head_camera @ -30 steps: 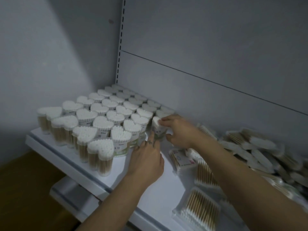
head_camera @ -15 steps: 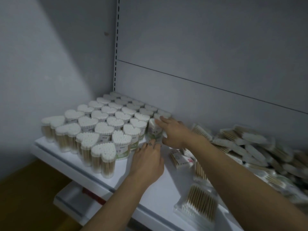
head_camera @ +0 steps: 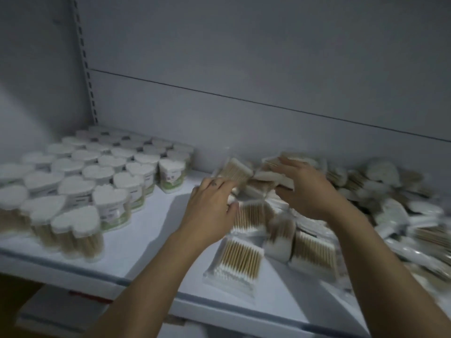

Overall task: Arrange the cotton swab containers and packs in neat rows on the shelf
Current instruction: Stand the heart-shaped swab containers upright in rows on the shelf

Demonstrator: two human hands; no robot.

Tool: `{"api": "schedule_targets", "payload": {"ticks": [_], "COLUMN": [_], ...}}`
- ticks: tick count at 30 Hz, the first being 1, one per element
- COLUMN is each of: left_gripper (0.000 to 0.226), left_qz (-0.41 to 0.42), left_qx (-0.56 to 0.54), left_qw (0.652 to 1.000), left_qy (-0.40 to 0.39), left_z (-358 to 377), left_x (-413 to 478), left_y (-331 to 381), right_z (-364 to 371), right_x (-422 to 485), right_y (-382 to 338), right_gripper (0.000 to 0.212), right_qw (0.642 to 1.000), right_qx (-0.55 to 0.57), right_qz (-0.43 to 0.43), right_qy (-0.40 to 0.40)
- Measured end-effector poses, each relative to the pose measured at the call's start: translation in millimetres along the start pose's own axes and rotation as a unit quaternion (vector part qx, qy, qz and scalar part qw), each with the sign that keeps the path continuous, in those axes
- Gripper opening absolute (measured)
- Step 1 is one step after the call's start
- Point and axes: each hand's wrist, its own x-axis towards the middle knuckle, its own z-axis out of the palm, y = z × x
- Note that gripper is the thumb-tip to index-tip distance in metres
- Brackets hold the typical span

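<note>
Heart-shaped cotton swab containers stand in tight rows on the left of the white shelf. A loose heap of flat swab packs covers the right side. Both hands are at the heap's left edge. My left hand reaches a tilted pack and its fingers hold the pack's lower corner. My right hand lies over another pack, fingers on top and thumb underneath. Motion blur softens both grips.
More packs lie flat near the front edge, one just below my left wrist. The grey back panel rises behind the shelf, with a slotted upright at the left. A lower shelf shows below.
Both hands have left the last container at the right end of the rows and moved right to the pack heap. The view has swung right and closer.
</note>
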Motion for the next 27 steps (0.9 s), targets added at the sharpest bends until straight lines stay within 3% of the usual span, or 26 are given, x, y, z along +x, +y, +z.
{"api": "schedule_targets", "payload": {"ticks": [9,19,27], "left_gripper": [0.046,0.044,0.047], "left_qz": [0.122,0.159,0.117], "left_qx": [-0.031,0.028,0.051], "left_qw": [0.987,0.969,0.968], "left_qy": [-0.101,-0.189,-0.215], "left_z": [34.9,51.7,56.5], "left_x": [18.7,50.3,55.1], "left_y": [73.9,108.7,106.0], "right_z": [-19.0,-21.8,-4.5], "right_x": [-79.6,-66.4,-34.5], "right_y": [75.2,104.6,112.8], "right_gripper": [0.045,0.051,0.062], "right_qw": [0.985,0.984,0.951], "right_qx": [-0.007,-0.080,-0.188], "right_qz": [0.144,0.151,0.143], "right_qy": [0.092,-0.049,-0.198]}}
